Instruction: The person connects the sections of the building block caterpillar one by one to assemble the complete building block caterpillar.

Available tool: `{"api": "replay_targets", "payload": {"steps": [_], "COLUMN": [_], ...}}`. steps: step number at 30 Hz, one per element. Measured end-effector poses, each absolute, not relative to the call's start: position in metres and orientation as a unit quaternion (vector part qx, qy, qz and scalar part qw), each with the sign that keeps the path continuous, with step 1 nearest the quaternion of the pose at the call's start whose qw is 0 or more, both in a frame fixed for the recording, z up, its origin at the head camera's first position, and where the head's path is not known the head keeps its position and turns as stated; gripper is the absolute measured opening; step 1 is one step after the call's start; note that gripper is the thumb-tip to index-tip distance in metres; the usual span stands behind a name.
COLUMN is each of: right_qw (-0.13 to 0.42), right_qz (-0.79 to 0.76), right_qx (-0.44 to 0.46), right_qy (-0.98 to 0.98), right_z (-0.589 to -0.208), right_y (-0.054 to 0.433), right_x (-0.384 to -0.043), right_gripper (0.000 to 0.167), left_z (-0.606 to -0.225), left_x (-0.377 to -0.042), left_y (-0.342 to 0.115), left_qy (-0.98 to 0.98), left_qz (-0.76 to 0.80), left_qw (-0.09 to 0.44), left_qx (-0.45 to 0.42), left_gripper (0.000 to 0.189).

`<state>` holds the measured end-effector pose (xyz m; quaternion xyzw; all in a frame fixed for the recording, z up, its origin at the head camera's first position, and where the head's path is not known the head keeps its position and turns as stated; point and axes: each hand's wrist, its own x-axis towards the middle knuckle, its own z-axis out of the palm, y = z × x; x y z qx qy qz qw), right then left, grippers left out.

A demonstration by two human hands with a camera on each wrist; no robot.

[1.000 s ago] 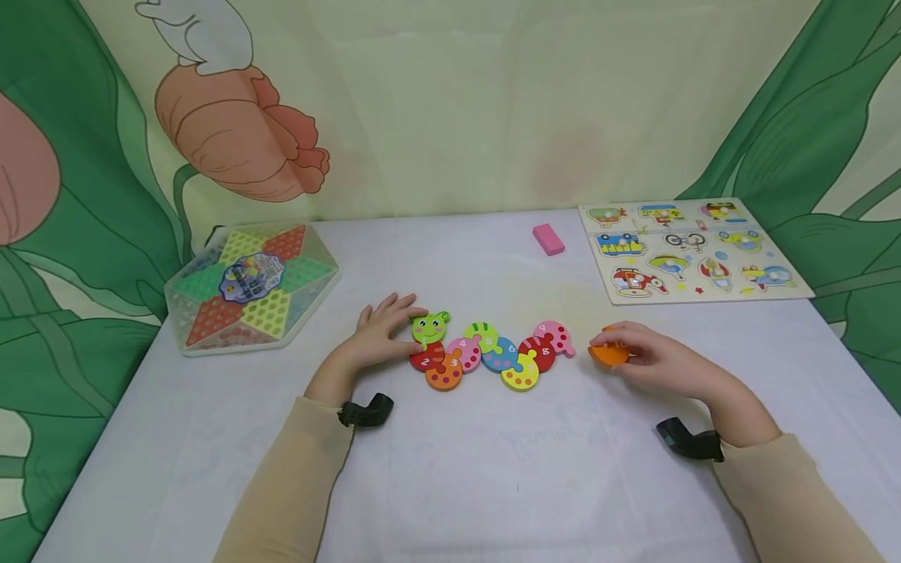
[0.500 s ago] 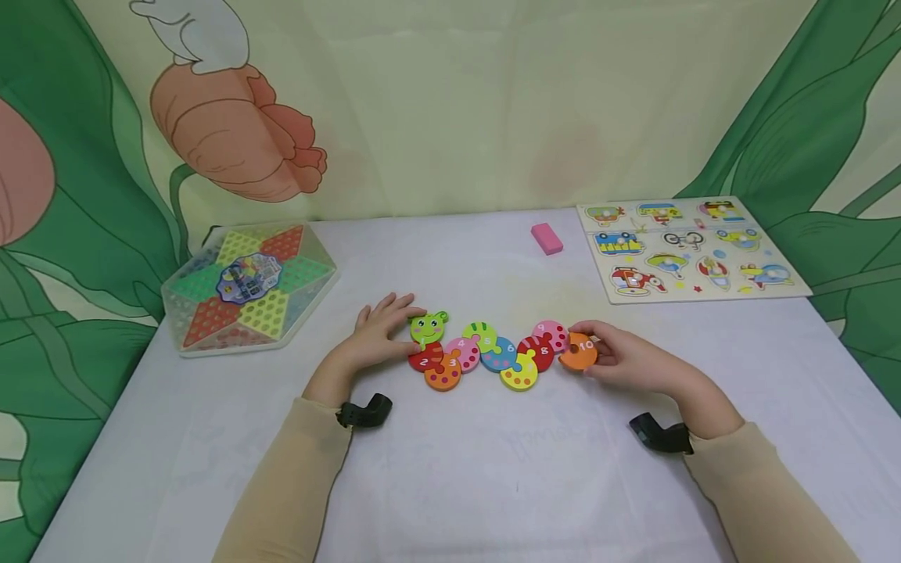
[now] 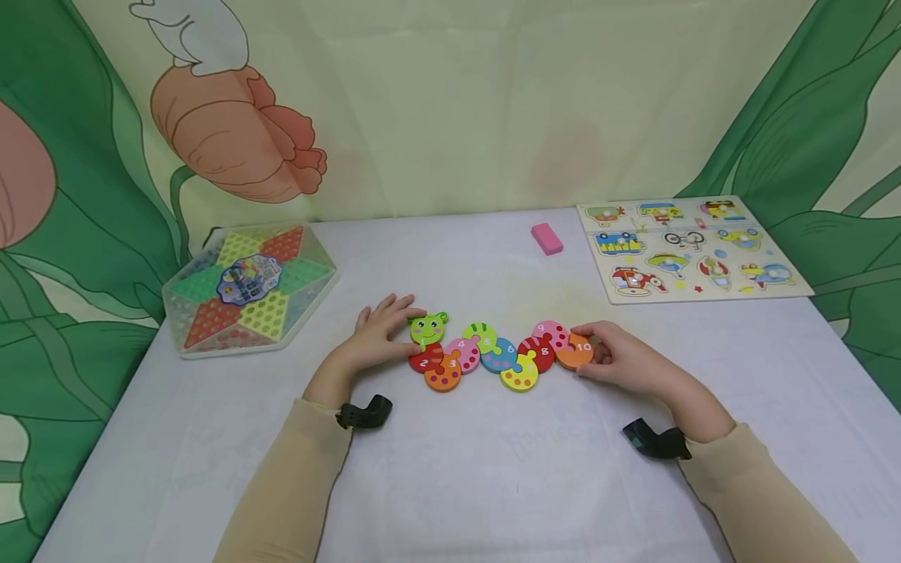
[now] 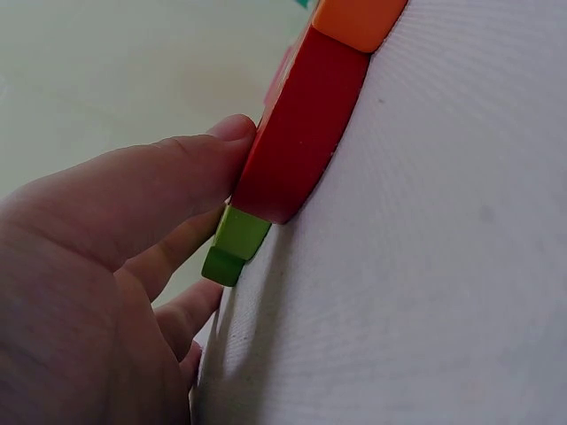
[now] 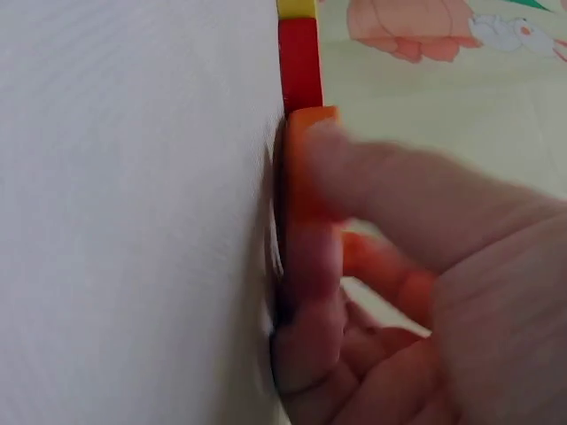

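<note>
A number caterpillar puzzle [image 3: 500, 354] lies across the middle of the table, its round pieces linked in a wavy row. My left hand [image 3: 376, 336] holds its left end: the thumb rests against the red piece 2 [image 4: 306, 124], and the index finger is at the green smiling head [image 3: 427, 329]. At the other end, my right hand [image 3: 626, 356] pinches the orange puzzle piece 10 [image 3: 573, 352] between thumb and fingers. That piece meets the pink piece 9 [image 3: 551, 335]; whether it lies fully flat is hard to tell. Fingers partly cover it in the right wrist view.
A clear hexagonal box with a star-patterned board [image 3: 249, 291] sits at the back left. A pink block [image 3: 547, 238] lies at the back, left of a vehicle peg puzzle board [image 3: 693, 250]. A printed cloth backdrop [image 3: 450, 109] rises behind the white table [image 3: 479, 485].
My right hand has brought the orange piece 10 leftward, from apart on the right to against the pink piece 9. The left hand has stayed at the caterpillar's head end.
</note>
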<state>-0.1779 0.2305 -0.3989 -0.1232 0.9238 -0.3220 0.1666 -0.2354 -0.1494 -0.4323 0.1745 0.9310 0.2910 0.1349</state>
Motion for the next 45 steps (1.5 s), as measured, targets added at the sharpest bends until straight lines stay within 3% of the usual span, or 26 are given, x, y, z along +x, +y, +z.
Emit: {"api": "replay_targets", "payload": {"steps": [9,34,39,45], "right_qw": [0.152,0.205,0.208,0.157], "right_qz": [-0.301,-0.377,-0.408,-0.314], "right_qx": [-0.13,-0.127,-0.118,-0.107], "right_qy": [0.933,0.894,0.881,0.93], "right_z": [-0.407,-0.412,-0.414,-0.397], "right_y": [0.23,0.24,0.241,0.22], "right_x": [-0.177,-0.18,-0.19,-0.217], "right_gripper": [0.06,0.062,0.058,0.056], "left_z": [-0.432,-0.433,-0.428,-0.403], "left_x": [-0.234,-0.236,-0.236,-0.252], "left_y": [-0.151,-0.155,-0.158,-0.145], "left_qy": [0.93,0.925,0.904,0.892], "left_qz": [0.293,0.3,0.357,0.378], "left_qw": [0.135,0.143,0.163,0.215], "left_qx": [0.178,0.184,0.168,0.12], "left_gripper": [0.056,0.056,0.055,0.059]}}
